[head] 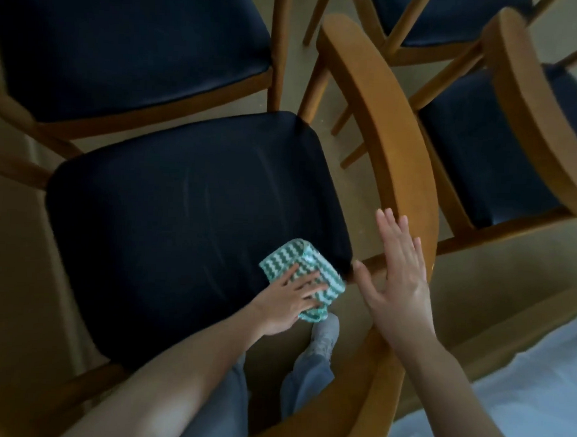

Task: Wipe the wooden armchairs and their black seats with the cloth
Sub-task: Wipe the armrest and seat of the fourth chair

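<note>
Centre bottom of frame: left hand (287, 305) presses flat, fingers spread and straight, on the cloth (298, 264). The cloth is a folded woven pad with green-and-white zigzag stripes, its long axis running upper left to lower right. It lies at the lower-right corner of the smooth, rounded black seat (182, 221). Right hand (399, 274) is open, fingers straight, over the curved wooden armrest (388, 130). More armchairs (123, 49) fill the upper frame.
</note>
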The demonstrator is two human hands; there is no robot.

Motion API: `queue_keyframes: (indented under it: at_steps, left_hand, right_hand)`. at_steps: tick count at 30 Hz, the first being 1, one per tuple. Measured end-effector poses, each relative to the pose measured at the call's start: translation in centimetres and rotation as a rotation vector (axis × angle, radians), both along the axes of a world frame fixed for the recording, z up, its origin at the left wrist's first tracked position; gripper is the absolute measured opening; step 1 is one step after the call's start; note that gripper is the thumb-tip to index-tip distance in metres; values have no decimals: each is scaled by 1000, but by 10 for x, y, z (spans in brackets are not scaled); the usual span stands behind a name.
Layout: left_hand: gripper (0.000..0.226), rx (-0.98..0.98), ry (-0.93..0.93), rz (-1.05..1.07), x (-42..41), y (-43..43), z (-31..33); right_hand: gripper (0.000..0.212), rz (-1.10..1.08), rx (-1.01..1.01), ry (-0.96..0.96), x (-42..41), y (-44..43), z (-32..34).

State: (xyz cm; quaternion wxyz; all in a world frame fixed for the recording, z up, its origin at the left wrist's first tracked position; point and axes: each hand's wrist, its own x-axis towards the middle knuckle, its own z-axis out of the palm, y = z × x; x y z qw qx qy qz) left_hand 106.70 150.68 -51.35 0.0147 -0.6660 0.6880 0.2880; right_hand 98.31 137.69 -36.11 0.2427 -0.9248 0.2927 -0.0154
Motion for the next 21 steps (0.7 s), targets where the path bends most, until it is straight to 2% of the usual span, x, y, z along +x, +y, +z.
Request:
queue_keyframes:
  at_steps: [5,8,10,13,16,18,21]
  left_hand:
    - [44,120,-109,-374,-8,68,-11]
    - [43,156,-49,-331,-11,75,-8]
    - [41,174,150,-121,-10,66,3]
    - [37,196,583,411,11,57,25]
    - [32,19,926,881,57,50,58]
    - [32,-200,898,1077,96,46,77]
    - [37,-394,552,1206,155,40,83]
  right_hand:
    - [67,-2,-8,8,-12,25,-3]
    - [70,-6,15,12,-16,27,-1]
    - [69,4,15,17,-17,27,-2]
    - [65,29,-6,10,-15,24,-3]
    - [64,61,-4,-15,-6,25,-2]
    - [63,98,9,-25,2,27,0]
    - [63,160,58,19,12,29,-1]
